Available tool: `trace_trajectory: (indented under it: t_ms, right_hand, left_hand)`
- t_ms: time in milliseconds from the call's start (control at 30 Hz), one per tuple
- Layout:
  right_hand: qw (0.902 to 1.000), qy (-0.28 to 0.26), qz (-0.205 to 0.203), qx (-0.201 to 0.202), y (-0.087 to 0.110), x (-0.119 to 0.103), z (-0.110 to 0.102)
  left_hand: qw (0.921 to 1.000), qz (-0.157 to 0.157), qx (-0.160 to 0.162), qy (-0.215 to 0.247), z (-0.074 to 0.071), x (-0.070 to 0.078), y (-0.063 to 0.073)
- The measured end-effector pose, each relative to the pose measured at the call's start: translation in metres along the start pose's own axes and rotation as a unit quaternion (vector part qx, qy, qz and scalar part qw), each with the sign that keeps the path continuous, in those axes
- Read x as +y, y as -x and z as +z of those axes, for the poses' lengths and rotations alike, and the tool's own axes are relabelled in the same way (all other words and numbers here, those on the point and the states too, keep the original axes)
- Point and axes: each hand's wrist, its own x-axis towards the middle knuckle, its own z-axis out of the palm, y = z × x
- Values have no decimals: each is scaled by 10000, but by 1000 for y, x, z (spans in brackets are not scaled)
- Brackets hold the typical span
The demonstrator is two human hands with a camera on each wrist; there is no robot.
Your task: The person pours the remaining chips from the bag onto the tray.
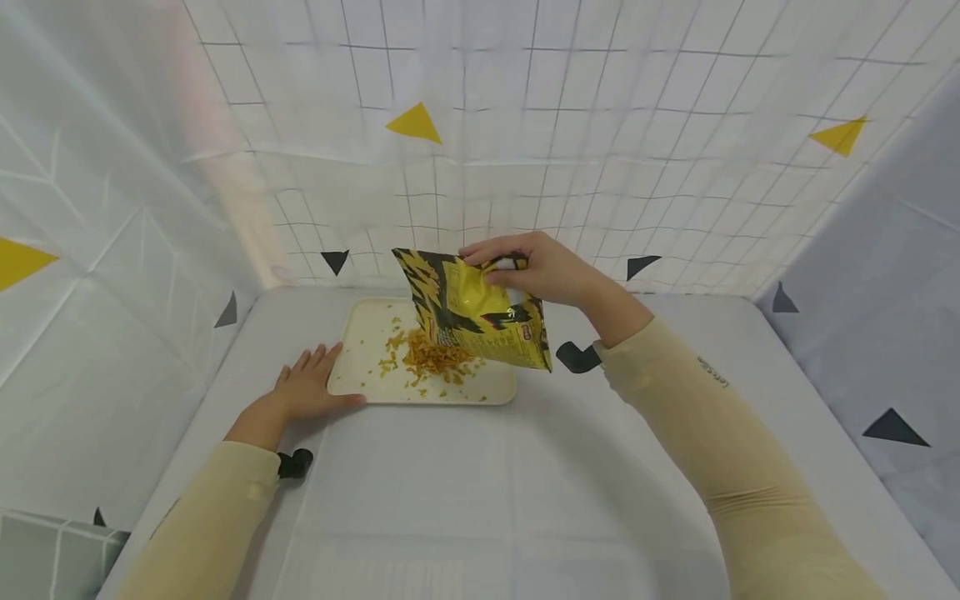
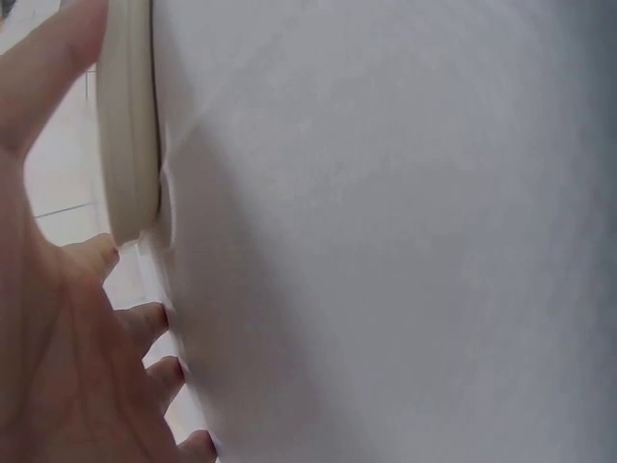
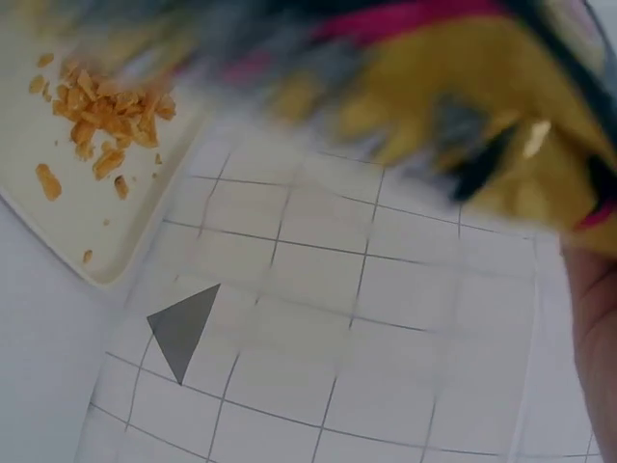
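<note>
A yellow-and-black snack bag [image 1: 480,317] hangs tilted over the right part of a cream tray [image 1: 491,393]. My right hand [image 1: 543,268] grips the bag near its upper right edge, thumb on the near face. Crushed orange-yellow chips [image 1: 437,357] lie in a heap mid-tray, with crumbs scattered around; the bag covers part of the heap. At the tray's left front corner my left hand [image 1: 303,388] is spread, thumb along the front rim and fingers beside the left side. Up close in the left wrist view, the thumb touches the tray edge [image 2: 127,116]. The bag [image 3: 463,87] looks blurred in the right wrist view.
The tray stands on a white-covered table [image 1: 420,492]. A white gridded curtain [image 1: 495,183] closes off the back, with pale sheets [image 1: 97,208] at the sides. A dark wrist mount [image 1: 577,357] juts from the right sleeve, another [image 1: 296,463] from the left.
</note>
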Motion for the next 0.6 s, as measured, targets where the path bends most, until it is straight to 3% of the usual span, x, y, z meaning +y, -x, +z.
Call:
trace_trajectory:
  t_ms: [400,600]
  right_hand:
    - [9998,-170,-81,-100,-3,7,-1]
    - [9998,23,143,-169,-6,8,-6]
  left_hand:
    - [10000,-27,0,-13,2,-1,-3]
    - [10000,13,-1,-43,1,0,-3]
